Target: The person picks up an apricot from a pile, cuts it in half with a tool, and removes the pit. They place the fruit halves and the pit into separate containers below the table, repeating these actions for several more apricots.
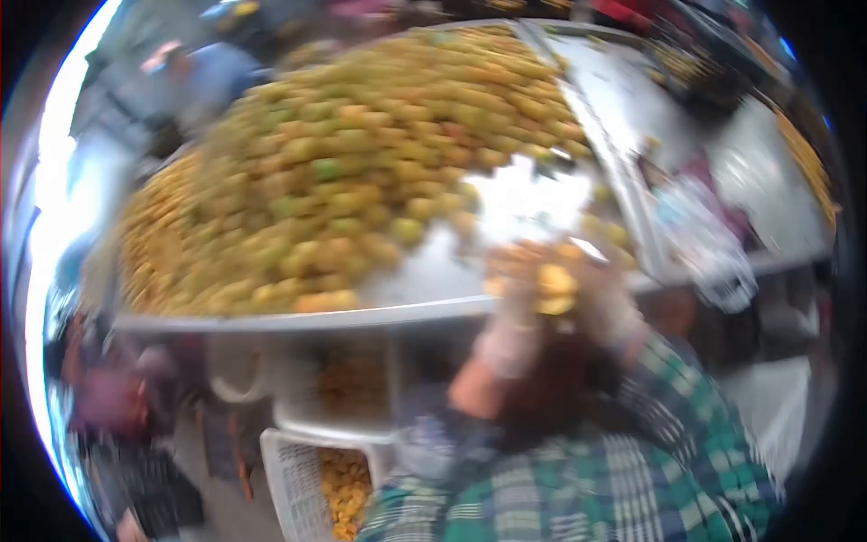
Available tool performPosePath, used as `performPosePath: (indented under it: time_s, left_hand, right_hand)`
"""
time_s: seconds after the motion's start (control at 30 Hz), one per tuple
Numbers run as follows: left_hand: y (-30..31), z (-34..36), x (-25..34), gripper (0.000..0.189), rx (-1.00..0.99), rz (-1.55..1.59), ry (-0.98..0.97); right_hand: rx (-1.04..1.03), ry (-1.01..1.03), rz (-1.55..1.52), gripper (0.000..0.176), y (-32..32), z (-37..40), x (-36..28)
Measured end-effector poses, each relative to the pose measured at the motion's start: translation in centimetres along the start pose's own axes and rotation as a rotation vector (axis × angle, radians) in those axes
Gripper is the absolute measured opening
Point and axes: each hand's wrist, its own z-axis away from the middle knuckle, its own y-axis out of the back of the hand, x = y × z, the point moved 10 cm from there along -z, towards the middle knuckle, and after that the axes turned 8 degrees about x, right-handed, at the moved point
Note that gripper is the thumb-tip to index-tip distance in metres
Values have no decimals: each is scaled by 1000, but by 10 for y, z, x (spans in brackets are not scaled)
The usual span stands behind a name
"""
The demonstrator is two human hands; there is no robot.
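A cut piece of yellow fruit (556, 287) shows between my two hands at the table's near edge. My left hand (513, 316), in a pale glove, is closed against the fruit's left side. On the other side my right hand (610, 294), also pale-gloved, is curled close to the fruit. A bright strip by its fingertips may be a blade or glare; blur hides which. Beyond both hands a large heap of round yellow-green fruit (352, 172) covers much of the metal table (424, 275).
A metal divider (601, 135) runs along the heap's right. Past it lies a clear plastic bag (709, 239). Below the table's left, a white basket (298, 483) holds orange-yellow pieces, with another white container (339, 420) behind. People are at the left (113, 397) and far left (212, 77).
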Motion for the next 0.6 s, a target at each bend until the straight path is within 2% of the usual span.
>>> performPosePath:
  time_s: [0.03,0.07,0.1,0.13,0.17,0.2,0.23,0.3,0.37,0.47,0.53,0.57,0.6]
  left_hand:
    - [25,-23,10,53,13,-275,-283]
    - [-12,-5,25,54,6,-84,-142]
    - [0,-14,21,56,-17,-270,-166]
    - [5,-19,28,59,-43,-563,-311]
    - [1,-18,27,59,-16,-433,-161]
    - [-2,-15,23,60,18,-310,-16]
    - [-4,-20,26,60,8,-229,-13]
    - [0,-26,22,57,-44,-42,6]
    - [-3,-23,28,54,-7,-66,-24]
    - [-1,-23,37,52,16,-135,-134]
    - [6,-29,31,46,81,75,-52]
    - [15,-33,26,45,166,117,-2]
    - [16,-37,24,44,156,134,-1]
  right_hand:
    - [70,74,-81,17,2,-9,-10]
    - [107,231,75,17,5,-10,-20]
    - [103,124,-5,16,7,-8,-18]
    - [76,24,-117,16,3,-6,-17]
    - [92,25,-113,16,5,-7,-24]
    - [120,-110,-223,15,6,-8,-15]
    - [145,-245,-333,15,6,-7,-6]
    - [138,-317,-455,15,10,-8,-4]
    - [161,-436,-580,20,11,-4,0]
    - [170,-471,-611,23,16,-4,5]
    - [196,-453,-583,25,21,-2,3]
    - [235,-434,-591,26,27,-3,1]
    - [271,-416,-596,28,32,-4,0]
